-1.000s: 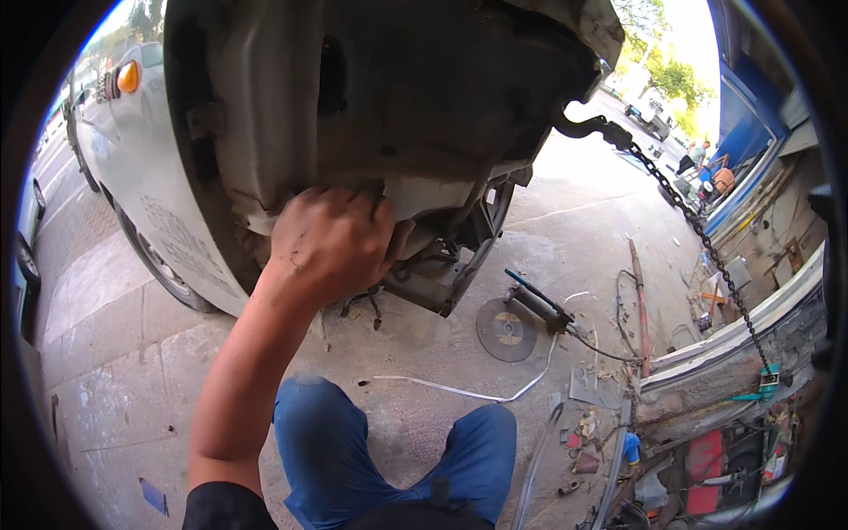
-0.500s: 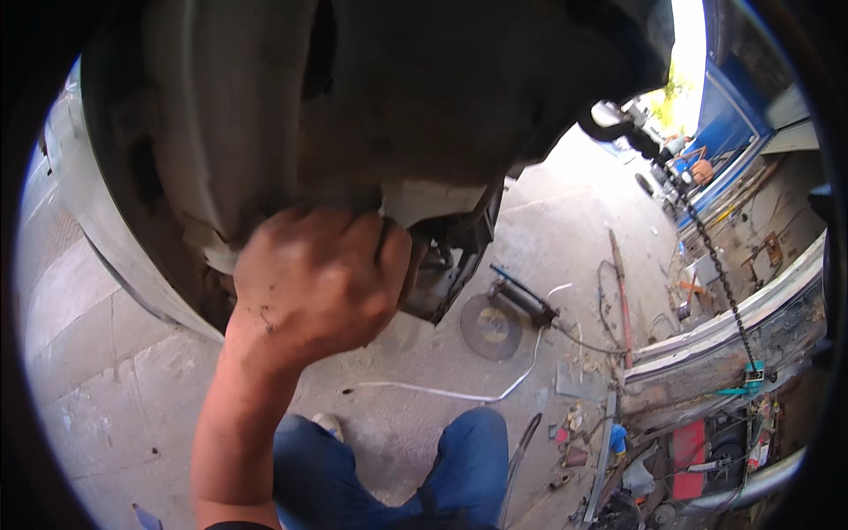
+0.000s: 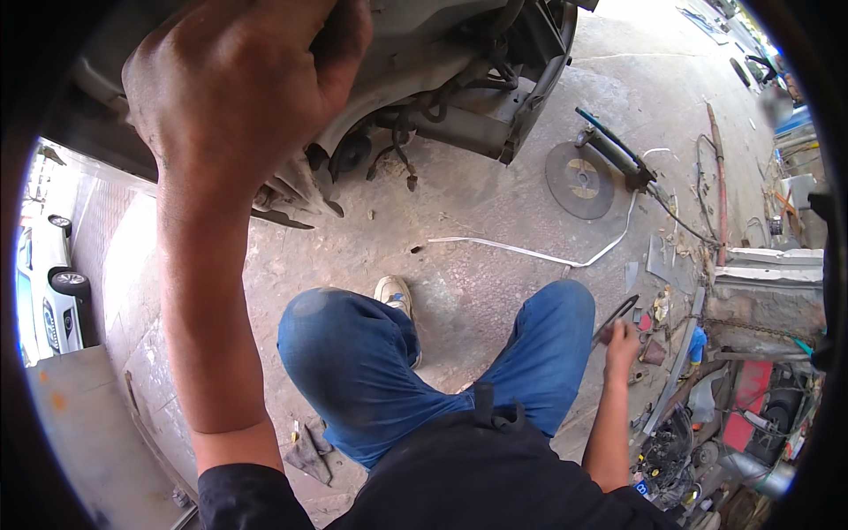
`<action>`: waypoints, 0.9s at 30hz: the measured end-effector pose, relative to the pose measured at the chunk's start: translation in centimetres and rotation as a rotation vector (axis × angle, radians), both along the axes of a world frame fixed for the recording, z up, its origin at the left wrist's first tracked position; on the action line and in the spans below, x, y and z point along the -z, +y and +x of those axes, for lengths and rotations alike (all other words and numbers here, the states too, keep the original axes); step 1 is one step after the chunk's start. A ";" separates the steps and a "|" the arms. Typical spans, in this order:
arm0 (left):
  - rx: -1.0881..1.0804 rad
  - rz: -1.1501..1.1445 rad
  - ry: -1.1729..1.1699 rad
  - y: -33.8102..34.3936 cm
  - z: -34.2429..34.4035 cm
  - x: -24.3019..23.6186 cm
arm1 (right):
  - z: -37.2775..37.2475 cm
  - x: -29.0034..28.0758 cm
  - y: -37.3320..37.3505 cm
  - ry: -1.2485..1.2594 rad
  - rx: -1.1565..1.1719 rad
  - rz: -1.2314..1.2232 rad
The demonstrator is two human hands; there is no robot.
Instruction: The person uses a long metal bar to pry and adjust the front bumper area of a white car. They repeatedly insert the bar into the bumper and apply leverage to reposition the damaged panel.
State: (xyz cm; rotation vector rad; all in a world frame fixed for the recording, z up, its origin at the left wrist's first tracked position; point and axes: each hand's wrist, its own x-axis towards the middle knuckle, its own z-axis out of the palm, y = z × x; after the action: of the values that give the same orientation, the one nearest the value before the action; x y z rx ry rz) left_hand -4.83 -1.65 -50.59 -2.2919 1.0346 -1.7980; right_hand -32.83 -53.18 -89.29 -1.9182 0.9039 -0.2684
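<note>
My left hand (image 3: pixel 238 84) is raised against the underside of a vehicle body (image 3: pixel 406 62) at the top left. Its fingers are curled and closed, and what they grip is hidden behind the knuckles. Dark cables (image 3: pixel 393 155) and bent, torn-looking pieces (image 3: pixel 296 190) hang below the bodywork, beside my left wrist. Low on the right, next to my right knee, my right hand (image 3: pixel 621 349) is closed at the lower end of a dark, curved, rod-like thing (image 3: pixel 625 307). Whether that is a bar or a stiff hose is unclear.
On the concrete floor lie a large grey disc (image 3: pixel 579 181), a dark corded tool (image 3: pixel 618 159), a white strip (image 3: pixel 530 253) and a red bar (image 3: pixel 716 177). Scrap and a red machine part (image 3: pixel 746 397) crowd the right. A white car (image 3: pixel 53 265) stands far left.
My view has tilted downward, so the bodywork and my left hand sit higher in it. My right hand has come into view at the dark curved thing by my right knee.
</note>
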 end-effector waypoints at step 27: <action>-0.153 0.079 0.310 3.6 -0.7 0.3 | 24.5 17.1 36.2 0.190 -1.236 0.047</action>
State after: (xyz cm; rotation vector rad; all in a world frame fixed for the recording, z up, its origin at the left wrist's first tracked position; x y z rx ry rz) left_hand -5.55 1.94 -50.87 -2.5745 0.9140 -1.3524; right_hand -8.37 -16.99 -106.37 -2.1166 -0.2721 0.6642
